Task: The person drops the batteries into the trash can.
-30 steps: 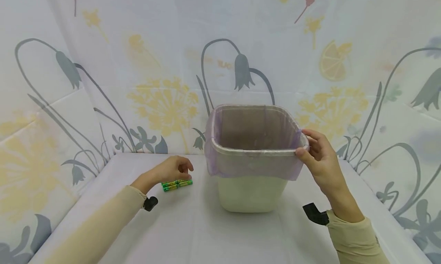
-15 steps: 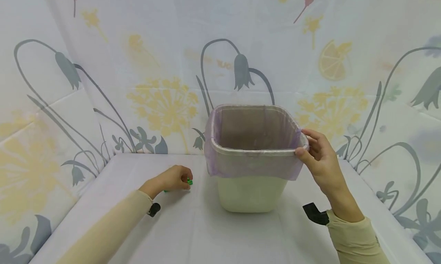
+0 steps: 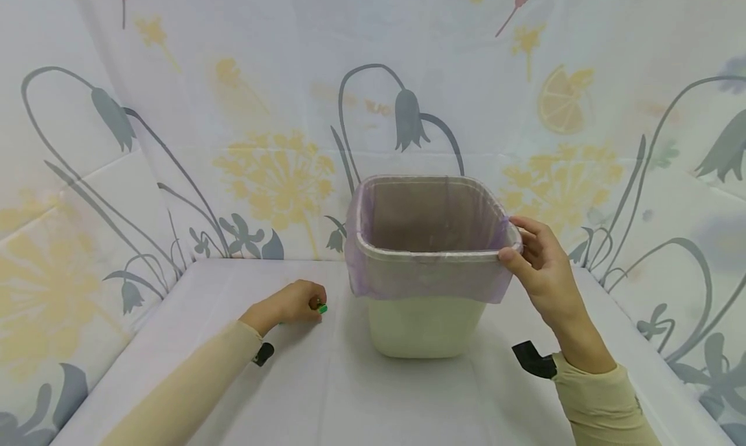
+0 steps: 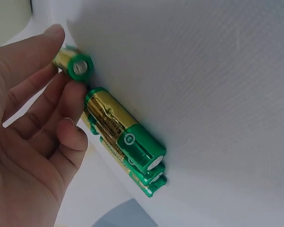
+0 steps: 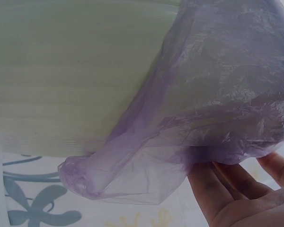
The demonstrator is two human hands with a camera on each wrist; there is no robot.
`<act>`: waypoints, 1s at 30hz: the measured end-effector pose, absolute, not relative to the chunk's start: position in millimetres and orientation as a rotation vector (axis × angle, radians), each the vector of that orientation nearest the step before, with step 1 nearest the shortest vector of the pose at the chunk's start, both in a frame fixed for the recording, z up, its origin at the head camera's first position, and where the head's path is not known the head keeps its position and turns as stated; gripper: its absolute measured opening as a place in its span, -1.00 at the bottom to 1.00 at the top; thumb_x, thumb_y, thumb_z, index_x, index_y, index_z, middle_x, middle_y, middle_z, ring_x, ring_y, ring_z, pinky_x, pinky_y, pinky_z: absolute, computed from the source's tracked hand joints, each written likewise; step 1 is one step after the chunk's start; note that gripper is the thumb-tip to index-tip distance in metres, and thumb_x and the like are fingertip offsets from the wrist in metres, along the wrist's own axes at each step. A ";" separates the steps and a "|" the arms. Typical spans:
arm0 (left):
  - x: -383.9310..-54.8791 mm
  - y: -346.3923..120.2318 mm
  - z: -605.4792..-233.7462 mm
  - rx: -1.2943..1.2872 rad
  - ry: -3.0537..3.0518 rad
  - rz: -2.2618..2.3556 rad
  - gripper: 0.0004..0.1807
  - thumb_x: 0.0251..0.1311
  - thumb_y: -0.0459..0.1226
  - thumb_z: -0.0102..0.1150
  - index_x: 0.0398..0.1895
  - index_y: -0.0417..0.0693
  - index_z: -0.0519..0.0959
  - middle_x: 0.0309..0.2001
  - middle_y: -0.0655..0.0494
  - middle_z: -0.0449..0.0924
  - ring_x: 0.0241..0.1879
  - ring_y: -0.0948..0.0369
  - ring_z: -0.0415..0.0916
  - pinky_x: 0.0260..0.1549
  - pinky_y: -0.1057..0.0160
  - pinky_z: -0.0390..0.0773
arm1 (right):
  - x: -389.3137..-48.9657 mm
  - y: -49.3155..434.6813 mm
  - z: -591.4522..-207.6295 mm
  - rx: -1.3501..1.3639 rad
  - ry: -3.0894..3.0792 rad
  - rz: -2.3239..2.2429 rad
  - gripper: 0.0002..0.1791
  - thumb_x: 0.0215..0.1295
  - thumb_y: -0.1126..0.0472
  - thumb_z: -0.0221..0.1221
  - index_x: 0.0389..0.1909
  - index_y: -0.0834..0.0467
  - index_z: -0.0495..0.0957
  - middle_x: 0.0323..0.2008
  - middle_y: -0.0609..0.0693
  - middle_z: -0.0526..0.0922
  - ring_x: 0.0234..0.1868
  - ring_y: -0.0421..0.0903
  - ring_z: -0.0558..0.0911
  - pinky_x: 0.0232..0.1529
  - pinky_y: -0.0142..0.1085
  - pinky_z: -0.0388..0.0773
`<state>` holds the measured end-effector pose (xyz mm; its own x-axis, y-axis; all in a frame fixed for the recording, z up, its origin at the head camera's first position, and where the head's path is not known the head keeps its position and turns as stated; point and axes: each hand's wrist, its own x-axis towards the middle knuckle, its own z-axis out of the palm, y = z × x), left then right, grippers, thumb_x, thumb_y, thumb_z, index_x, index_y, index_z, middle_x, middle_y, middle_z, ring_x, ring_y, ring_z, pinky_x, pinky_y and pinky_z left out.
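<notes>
My left hand (image 3: 288, 302) pinches one green-and-gold battery (image 4: 78, 65) between thumb and fingers, low over the white table. Right beside these fingers, in the left wrist view, several matching batteries (image 4: 118, 125) lie side by side; the hand mostly hides them from the head camera. To the right stands a pale, square-mouthed bin (image 3: 428, 333), upright. A thin purple plastic bag (image 3: 431, 279) lines it and folds down over its outside. At the bin's right corner, my right hand (image 3: 544, 271) grips the rim and bag, thumb at the front and fingers behind.
A white cloth covers the table (image 3: 326, 394). Behind it and at both sides hangs a flower-printed curtain (image 3: 280, 109). Each wrist carries a small black camera mount, such as the right one (image 3: 533, 360).
My left hand has come down from above the group of batteries and taken hold of one. My right hand keeps its place on the bin's rim.
</notes>
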<state>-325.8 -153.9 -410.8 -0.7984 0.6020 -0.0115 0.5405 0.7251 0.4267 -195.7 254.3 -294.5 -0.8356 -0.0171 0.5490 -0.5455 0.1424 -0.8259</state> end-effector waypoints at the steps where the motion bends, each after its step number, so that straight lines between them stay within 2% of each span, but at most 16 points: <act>1: -325.3 -153.5 -410.8 0.920 2.772 0.622 -0.76 -0.08 -0.37 0.44 -0.37 -0.09 0.55 -0.54 0.17 0.42 -0.47 0.26 0.36 -0.41 0.27 0.39 | -195.7 254.3 -294.5 0.539 -2.014 1.740 -0.45 0.33 0.35 0.14 0.32 0.20 0.24 0.09 0.11 0.42 0.01 -0.12 0.51 -0.07 -0.49 0.45; 18: -324.3 -145.5 -415.9 0.907 2.750 0.592 -0.76 -0.05 -0.37 0.44 -0.33 -0.03 0.56 -0.53 0.21 0.49 -0.49 0.29 0.42 -0.40 0.28 0.46 | -196.0 254.4 -294.5 0.536 -2.027 1.739 -0.45 0.34 0.35 0.13 0.32 0.18 0.24 0.11 0.11 0.40 0.03 -0.12 0.50 -0.06 -0.50 0.45; 30: -317.8 -145.6 -413.2 0.937 2.734 0.627 -0.77 -0.04 -0.38 0.42 -0.30 -0.11 0.57 -0.56 0.21 0.46 -0.53 0.30 0.40 -0.43 0.29 0.44 | -195.6 254.9 -294.9 0.537 -2.035 1.722 -0.44 0.34 0.34 0.13 0.33 0.19 0.23 0.12 0.12 0.39 0.02 -0.13 0.50 -0.06 -0.51 0.45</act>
